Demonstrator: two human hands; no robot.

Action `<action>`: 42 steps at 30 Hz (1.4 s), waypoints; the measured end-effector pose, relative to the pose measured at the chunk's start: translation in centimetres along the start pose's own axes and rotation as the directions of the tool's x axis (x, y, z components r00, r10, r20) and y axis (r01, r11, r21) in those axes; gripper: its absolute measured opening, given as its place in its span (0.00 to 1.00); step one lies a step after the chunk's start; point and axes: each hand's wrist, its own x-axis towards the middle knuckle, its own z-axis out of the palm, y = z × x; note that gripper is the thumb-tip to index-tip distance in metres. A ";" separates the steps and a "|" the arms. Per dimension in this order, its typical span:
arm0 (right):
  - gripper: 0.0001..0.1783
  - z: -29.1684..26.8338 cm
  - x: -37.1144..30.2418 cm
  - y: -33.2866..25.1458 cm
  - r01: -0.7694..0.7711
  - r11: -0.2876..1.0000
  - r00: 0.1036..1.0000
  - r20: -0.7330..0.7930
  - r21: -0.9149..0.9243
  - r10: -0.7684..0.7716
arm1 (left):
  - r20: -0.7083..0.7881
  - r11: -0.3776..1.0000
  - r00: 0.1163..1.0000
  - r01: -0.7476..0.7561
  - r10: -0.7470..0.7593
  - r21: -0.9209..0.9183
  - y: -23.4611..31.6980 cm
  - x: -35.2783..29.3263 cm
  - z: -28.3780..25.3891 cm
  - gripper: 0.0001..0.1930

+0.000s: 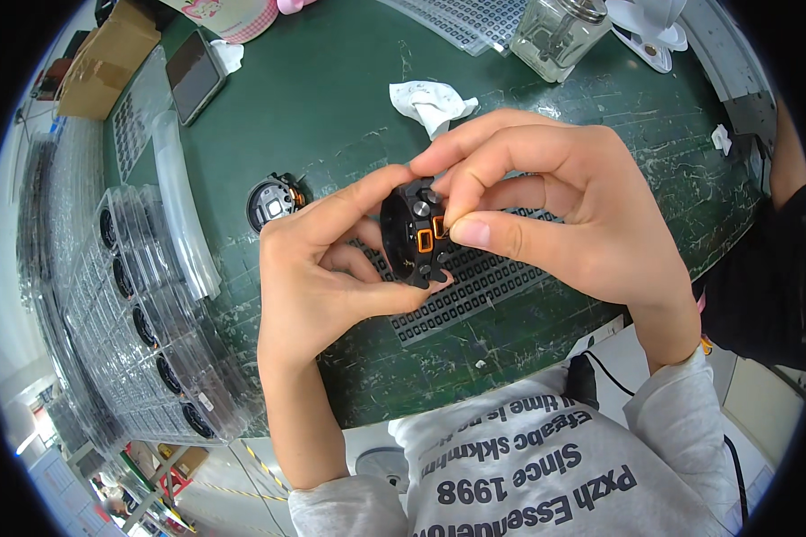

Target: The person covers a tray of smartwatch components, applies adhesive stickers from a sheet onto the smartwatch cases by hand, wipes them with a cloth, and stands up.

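Between my two hands is a round black watch case (399, 234), tilted so that its side with silver round buttons and small orange frames faces right. My left hand (318, 259) grips the case, thumb along its lower edge and index finger at the top. With thumb and fingertips pinched together, my right hand (564, 206) touches the case's side by an orange frame (438, 225); whatever small piece lies in that pinch is hidden. Below the hands lies a sheet with rows of small dark rectangular pieces (475, 300). A second watch case (272, 204) rests on the table left of my hands.
Stacked clear plastic trays (161, 313) with round black parts stand at the left. Farther back are a phone (195, 77), a cardboard box (109, 58), a crumpled tissue (432, 103), a glass jar (560, 40) and more sheets (461, 20). Another person's arm (786, 157) shows at the right edge.
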 end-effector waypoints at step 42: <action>0.02 1.0 0.0 1.4 0.055 0.986 0.996 -0.062 -0.157 -0.066 | -0.022 0.996 1.000 0.000 0.002 0.091 0.0 0.0 -0.1 0.33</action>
